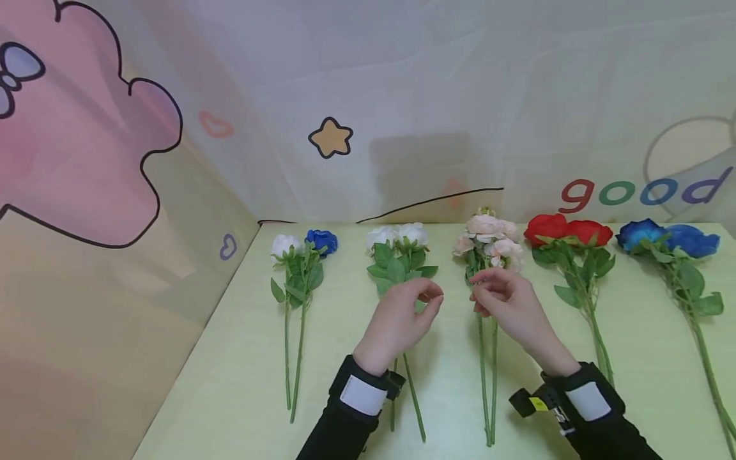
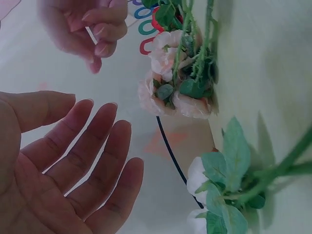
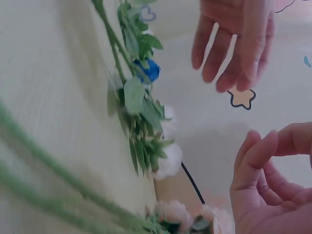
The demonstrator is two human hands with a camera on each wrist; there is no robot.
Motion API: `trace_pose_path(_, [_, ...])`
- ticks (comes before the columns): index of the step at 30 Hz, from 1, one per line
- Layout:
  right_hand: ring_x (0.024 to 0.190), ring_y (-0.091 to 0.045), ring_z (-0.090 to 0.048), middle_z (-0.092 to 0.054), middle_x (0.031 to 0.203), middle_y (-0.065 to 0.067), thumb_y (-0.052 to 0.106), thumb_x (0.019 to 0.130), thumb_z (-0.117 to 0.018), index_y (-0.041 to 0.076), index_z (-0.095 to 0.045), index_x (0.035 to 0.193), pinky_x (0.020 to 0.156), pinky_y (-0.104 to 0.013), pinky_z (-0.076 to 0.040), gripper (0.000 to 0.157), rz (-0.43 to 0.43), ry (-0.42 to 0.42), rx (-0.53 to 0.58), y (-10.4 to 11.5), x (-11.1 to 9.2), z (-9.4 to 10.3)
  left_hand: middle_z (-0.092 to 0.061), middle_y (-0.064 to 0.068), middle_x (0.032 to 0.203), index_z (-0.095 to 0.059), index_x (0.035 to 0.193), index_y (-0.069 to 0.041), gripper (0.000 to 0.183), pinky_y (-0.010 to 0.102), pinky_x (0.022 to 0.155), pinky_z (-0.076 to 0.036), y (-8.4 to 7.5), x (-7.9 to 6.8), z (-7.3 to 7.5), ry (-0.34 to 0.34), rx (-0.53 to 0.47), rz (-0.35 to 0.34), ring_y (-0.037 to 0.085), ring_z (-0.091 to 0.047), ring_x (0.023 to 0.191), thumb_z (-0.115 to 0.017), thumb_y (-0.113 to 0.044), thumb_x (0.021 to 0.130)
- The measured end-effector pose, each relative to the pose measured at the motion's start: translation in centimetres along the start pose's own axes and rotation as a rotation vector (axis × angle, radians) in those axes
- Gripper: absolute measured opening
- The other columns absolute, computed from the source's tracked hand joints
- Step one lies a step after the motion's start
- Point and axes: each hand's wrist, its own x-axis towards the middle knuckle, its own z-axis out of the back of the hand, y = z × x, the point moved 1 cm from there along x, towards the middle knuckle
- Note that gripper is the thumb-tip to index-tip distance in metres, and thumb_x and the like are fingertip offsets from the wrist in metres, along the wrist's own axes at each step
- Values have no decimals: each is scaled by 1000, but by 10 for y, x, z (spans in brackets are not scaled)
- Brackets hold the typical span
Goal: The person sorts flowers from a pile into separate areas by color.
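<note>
My left hand hovers over the pair of white artificial roses, partly covering their leaves and stems. In the left wrist view its fingers are spread and gently bent, with nothing in them. Just above the pale pink flowers hangs my right hand, hiding part of their leaves. Its fingers are loosely curled in the right wrist view, and no object shows between them. The two hands face each other, apart.
To the left lie a white flower and a blue rose with stems side by side. Red flowers and larger blue flowers lie rightward on the pale table. A printed cloth stands behind.
</note>
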Motion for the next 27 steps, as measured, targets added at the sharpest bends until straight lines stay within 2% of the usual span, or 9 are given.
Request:
trace_pose_path(4, [75,-6,-66,-70,88,4,10,102,-55,-7,-54,128,71,-22,-57,31,-60,69,92,4,3,-13,-75,1,106,-72,111,-13,18,25,79,-54,13,-9,3,-11,7,44,18,-70,98,-61,-23,101])
trace_pose_path(9, [82,-4,-66,-71,91,8,14,102,-56,-7,-53,129,76,-22,-56,35,-116,149,169,10,6,-32,-76,4,102,-73,108,-9,16,28,76,-53,37,-25,11,-56,20,79,21,-70,94,-62,-17,100])
trace_pose_path(12, [86,-6,-65,-70,93,10,16,103,-56,-7,-53,129,79,-23,-56,35,-130,204,241,12,8,-44,-76,5,101,-73,105,-8,15,30,74,-54,53,-36,19,-79,61,93,22,-71,92,-62,-16,99])
trace_pose_path(16, [90,-8,-64,-69,97,8,15,103,-55,-1,-56,124,81,-24,-54,27,-142,268,352,19,8,-63,-76,6,98,-73,102,-10,13,31,71,-55,72,-49,30,-93,135,138,21,-72,86,-63,-17,98])
trace_pose_path(22, [89,-8,-64,-68,96,6,12,103,-54,2,-59,119,81,-26,-53,19,-163,352,451,26,7,-93,-75,8,91,-72,100,-7,11,30,64,-52,96,-68,51,-120,217,278,20,-68,76,-65,-15,96])
trace_pose_path(27, [87,-9,-64,-67,95,7,10,102,-53,6,-60,116,81,-26,-52,17,-193,383,497,28,7,-111,-72,9,88,-69,104,-4,15,31,56,-48,111,-84,63,-120,291,408,22,-65,69,-67,-15,95])
